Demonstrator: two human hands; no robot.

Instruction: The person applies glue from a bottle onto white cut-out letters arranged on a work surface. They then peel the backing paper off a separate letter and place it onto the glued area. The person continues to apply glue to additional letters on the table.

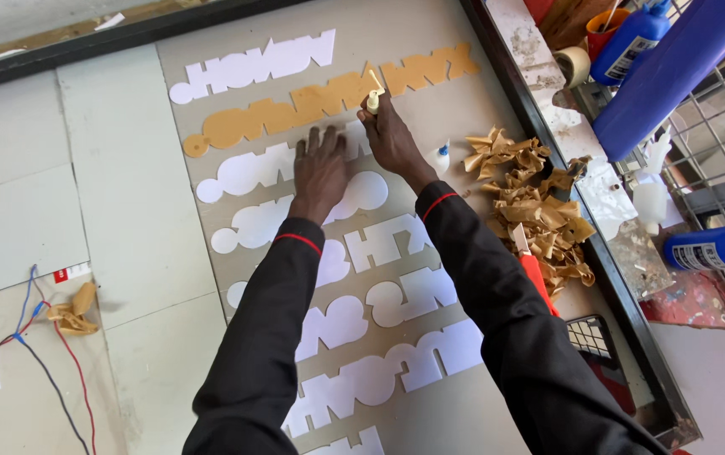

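Eight white cut-out letter strips lie in rows on the grey board, the lowest one cut off by the frame edge, and one tan strip lies second from the top. Three blue glue bottles sit at the right, beside one heap of peeled tan backing paper and one red-handled knife. One small white glue bottle stands by the right wrist. Left hand lies flat, fingers spread, pressing the third strip. Right hand has its grip closed round a small yellow tube, nozzle upright, just over the tan strip's lower edge.
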